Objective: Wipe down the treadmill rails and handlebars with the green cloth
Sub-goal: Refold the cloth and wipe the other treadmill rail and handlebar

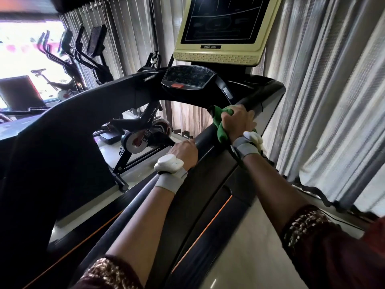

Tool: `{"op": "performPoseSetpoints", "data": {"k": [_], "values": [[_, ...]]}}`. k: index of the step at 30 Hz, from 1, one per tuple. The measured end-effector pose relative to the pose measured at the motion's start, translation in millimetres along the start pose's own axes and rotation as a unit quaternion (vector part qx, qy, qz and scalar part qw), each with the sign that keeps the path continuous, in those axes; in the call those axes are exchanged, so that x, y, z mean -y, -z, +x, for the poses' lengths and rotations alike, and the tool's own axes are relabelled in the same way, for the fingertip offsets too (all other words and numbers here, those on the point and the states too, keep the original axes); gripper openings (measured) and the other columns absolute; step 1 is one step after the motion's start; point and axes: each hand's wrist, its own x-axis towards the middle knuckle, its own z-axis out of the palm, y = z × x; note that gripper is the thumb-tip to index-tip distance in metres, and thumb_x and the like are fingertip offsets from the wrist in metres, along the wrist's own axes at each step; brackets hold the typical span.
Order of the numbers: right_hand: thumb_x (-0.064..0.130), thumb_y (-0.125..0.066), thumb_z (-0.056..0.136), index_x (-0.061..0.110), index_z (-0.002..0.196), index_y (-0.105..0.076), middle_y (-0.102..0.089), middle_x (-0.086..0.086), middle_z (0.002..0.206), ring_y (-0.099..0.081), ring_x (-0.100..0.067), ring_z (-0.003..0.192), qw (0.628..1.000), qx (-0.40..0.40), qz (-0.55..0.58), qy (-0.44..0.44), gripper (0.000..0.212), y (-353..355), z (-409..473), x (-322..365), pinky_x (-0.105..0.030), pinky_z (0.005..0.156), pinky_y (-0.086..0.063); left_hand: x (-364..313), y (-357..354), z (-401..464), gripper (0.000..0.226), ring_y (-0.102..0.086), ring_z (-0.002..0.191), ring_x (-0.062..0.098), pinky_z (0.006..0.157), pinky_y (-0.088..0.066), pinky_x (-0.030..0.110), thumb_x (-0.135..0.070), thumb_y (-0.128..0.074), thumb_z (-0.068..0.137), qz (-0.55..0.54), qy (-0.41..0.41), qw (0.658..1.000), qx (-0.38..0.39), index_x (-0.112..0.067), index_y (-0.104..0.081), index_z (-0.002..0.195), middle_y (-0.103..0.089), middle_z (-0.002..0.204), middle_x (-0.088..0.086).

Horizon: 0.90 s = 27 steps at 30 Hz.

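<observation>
A black treadmill fills the view, and its right handrail [205, 140] runs from the lower left up toward the console. My right hand [237, 119] grips the green cloth [221, 130], which is wrapped around the rail just below the console. Lower down the same rail, my left hand [184, 150] curls around the bare bar. The left handrail [87, 107] arches dark across the left side. Both wrists wear grey bands with white devices.
The control panel [188, 77] with an orange button sits under a cream-framed screen [225, 26]. Grey curtains [325, 101] hang close on the right. A spin bike [143, 132] and other gym machines [83, 57] stand beyond the treadmill on the left.
</observation>
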Motion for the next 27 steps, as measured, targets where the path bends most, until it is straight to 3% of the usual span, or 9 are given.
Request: {"op": "performPoseSetpoints", "data": {"k": [6, 12, 18, 21, 23, 27], "values": [[0.032, -0.049, 0.081, 0.021, 0.109, -0.065, -0.055, 0.005, 0.126, -0.039, -0.029, 0.116, 0.992, 0.016, -0.07, 0.106, 0.034, -14.4, -38.1, 0.0, -0.046, 0.095, -0.03, -14.6, 4.6, 5.9, 0.037, -0.05, 0.126, 0.037, 0.1, -0.041, 0.038, -0.013, -0.031, 0.099, 0.013, 0.008, 1.0, 0.015, -0.003, -0.053, 0.127, -0.055, 0.134, 0.018], [0.029, -0.045, 0.082, 0.02, 0.099, -0.067, -0.056, 0.001, 0.123, -0.04, -0.03, 0.114, 0.999, 0.026, -0.029, 0.01, 0.029, -2.6, 12.0, -1.7, -0.048, 0.094, -0.03, -31.5, -0.1, 17.1, 0.038, -0.051, 0.125, 0.034, 0.1, -0.042, 0.039, -0.014, -0.031, 0.099, 0.029, -0.003, 0.999, -0.012, -0.006, -0.054, 0.128, -0.055, 0.134, 0.014], [0.031, -0.05, 0.084, 0.02, 0.116, -0.063, -0.053, 0.001, 0.13, -0.04, -0.031, 0.12, 0.979, 0.073, -0.094, 0.168, 0.036, -6.4, -18.2, -8.6, -0.046, 0.098, -0.03, -44.3, 2.7, 30.6, 0.035, -0.051, 0.127, 0.033, 0.101, -0.042, 0.034, -0.009, -0.036, 0.1, 0.054, 0.012, 0.998, 0.008, -0.001, -0.055, 0.127, -0.056, 0.134, 0.016], [0.03, -0.046, 0.085, 0.021, 0.111, -0.065, -0.055, -0.002, 0.125, -0.041, -0.032, 0.118, 0.987, 0.071, -0.09, 0.109, 0.033, 0.1, 21.8, -10.8, -0.047, 0.097, -0.031, -45.6, 1.3, 31.1, 0.037, -0.051, 0.127, 0.035, 0.101, -0.042, 0.037, -0.012, -0.036, 0.099, 0.057, 0.017, 0.998, -0.01, -0.004, -0.053, 0.13, -0.055, 0.135, 0.017], [0.029, -0.044, 0.085, 0.02, 0.106, -0.066, -0.057, -0.002, 0.122, -0.043, -0.031, 0.116, 0.992, 0.041, -0.098, 0.063, 0.032, 1.1, 33.0, -5.5, -0.046, 0.095, -0.032, -44.5, -0.3, 31.6, 0.036, -0.053, 0.125, 0.034, 0.098, -0.045, 0.037, -0.01, -0.04, 0.096, 0.08, 0.014, 0.997, -0.015, -0.007, -0.055, 0.129, -0.057, 0.133, 0.015], [0.031, -0.047, 0.087, 0.015, 0.111, -0.065, -0.056, -0.012, 0.121, -0.044, -0.034, 0.116, 0.973, 0.105, -0.136, 0.155, 0.034, -4.8, 11.7, 5.3, -0.044, 0.101, -0.029, -46.0, -8.0, 37.9, 0.033, -0.058, 0.119, 0.03, 0.087, -0.047, 0.033, -0.009, -0.038, 0.098, 0.092, 0.019, 0.996, -0.007, -0.005, -0.06, 0.121, -0.062, 0.126, 0.012]]}}
